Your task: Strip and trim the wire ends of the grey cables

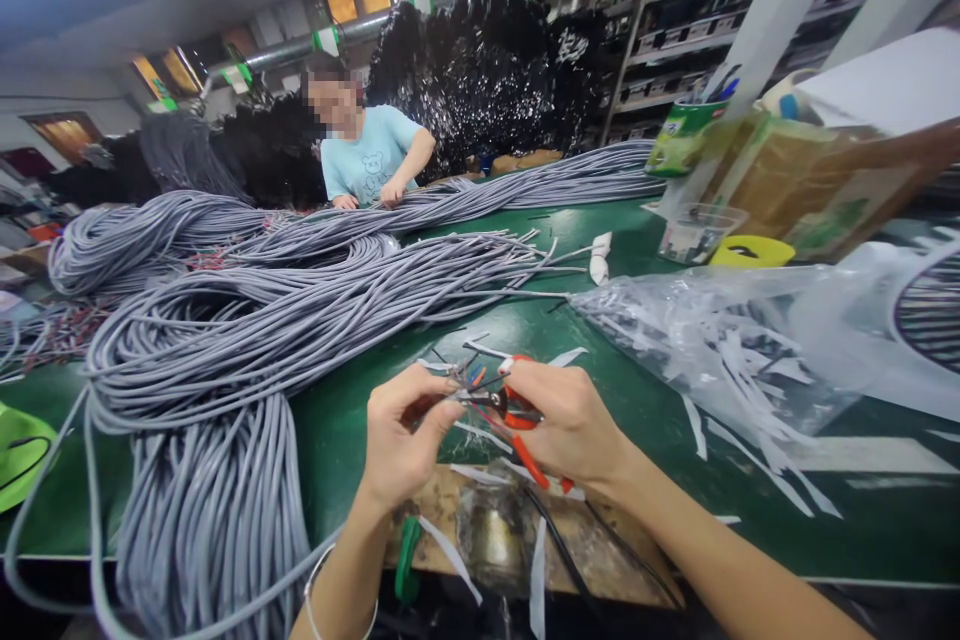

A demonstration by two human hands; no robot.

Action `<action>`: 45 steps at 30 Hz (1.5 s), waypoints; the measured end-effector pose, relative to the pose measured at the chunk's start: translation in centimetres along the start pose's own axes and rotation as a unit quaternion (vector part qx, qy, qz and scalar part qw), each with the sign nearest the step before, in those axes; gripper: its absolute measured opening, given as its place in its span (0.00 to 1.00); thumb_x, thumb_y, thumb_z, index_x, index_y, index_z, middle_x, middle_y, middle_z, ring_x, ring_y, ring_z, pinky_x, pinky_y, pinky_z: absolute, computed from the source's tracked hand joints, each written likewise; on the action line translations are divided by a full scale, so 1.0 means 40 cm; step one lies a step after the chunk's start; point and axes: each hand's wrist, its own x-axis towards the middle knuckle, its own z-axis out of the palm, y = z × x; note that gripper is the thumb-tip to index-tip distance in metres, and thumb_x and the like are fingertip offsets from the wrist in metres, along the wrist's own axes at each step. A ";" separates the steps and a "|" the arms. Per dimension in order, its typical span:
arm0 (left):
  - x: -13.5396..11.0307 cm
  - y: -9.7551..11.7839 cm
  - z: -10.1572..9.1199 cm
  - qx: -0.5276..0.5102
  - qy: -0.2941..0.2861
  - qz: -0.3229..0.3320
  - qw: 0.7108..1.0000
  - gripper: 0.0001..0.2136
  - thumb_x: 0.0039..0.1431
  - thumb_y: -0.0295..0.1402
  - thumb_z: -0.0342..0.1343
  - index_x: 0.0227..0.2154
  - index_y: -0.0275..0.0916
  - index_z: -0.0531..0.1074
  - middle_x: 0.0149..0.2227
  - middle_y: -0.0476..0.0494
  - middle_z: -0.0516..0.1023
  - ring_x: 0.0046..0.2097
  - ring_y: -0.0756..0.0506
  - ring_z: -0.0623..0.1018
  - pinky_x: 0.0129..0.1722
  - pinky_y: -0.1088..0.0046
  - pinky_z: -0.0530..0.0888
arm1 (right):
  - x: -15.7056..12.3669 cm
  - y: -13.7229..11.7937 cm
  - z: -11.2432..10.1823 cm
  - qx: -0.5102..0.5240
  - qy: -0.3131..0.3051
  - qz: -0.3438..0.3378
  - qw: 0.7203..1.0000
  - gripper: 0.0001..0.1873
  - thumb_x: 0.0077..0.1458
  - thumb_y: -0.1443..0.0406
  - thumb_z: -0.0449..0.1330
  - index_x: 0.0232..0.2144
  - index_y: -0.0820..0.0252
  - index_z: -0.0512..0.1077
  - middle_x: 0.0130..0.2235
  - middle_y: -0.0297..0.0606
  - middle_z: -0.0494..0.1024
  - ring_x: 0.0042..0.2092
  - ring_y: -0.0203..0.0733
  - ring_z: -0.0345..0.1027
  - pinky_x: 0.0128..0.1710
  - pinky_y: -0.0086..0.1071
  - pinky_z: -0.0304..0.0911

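Note:
Between finger and thumb, my left hand pinches the stripped end of a grey cable, whose thin coloured wires fan out toward the right. My right hand is wrapped round red-handled wire cutters. Their dark jaws are at the wires, close to my left fingertips; whether the blades touch a wire I cannot tell. Below the hands is a worn wooden board with white strips, black cords and a green-handled tool on it.
Coiled grey cables cover the left of the green table. At right lie a clear plastic bag of white strips, a plastic tub, a yellow tape roll and a cardboard box. Across the table, a person handles cables.

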 end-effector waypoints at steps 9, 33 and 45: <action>0.002 0.002 0.003 -0.001 -0.001 -0.004 1.000 0.06 0.54 0.34 0.57 0.28 0.36 0.75 0.21 0.48 0.69 0.22 0.53 0.66 0.19 0.79 0.60 | -0.007 0.000 0.001 -0.009 -0.006 -0.001 1.000 0.13 0.53 0.68 0.52 0.19 0.58 0.56 0.18 0.29 0.59 0.19 0.31 0.48 0.19 0.27 0.44; 0.001 -0.001 0.005 -0.023 -0.003 -0.065 0.998 0.06 0.54 0.33 0.56 0.27 0.36 0.74 0.22 0.49 0.67 0.20 0.55 0.62 0.17 0.80 0.59 | 0.021 -0.012 -0.023 0.191 -0.149 0.215 0.946 0.16 0.47 0.64 0.53 0.15 0.59 0.50 0.17 0.25 0.49 0.20 0.29 0.41 0.19 0.24 0.41; 0.004 0.001 0.006 -0.026 0.000 -0.057 0.998 0.04 0.53 0.31 0.57 0.27 0.35 0.74 0.22 0.50 0.67 0.21 0.55 0.63 0.18 0.81 0.59 | 0.011 -0.008 -0.013 0.172 -0.142 0.197 0.955 0.16 0.47 0.67 0.54 0.16 0.58 0.49 0.17 0.25 0.50 0.21 0.29 0.41 0.20 0.24 0.42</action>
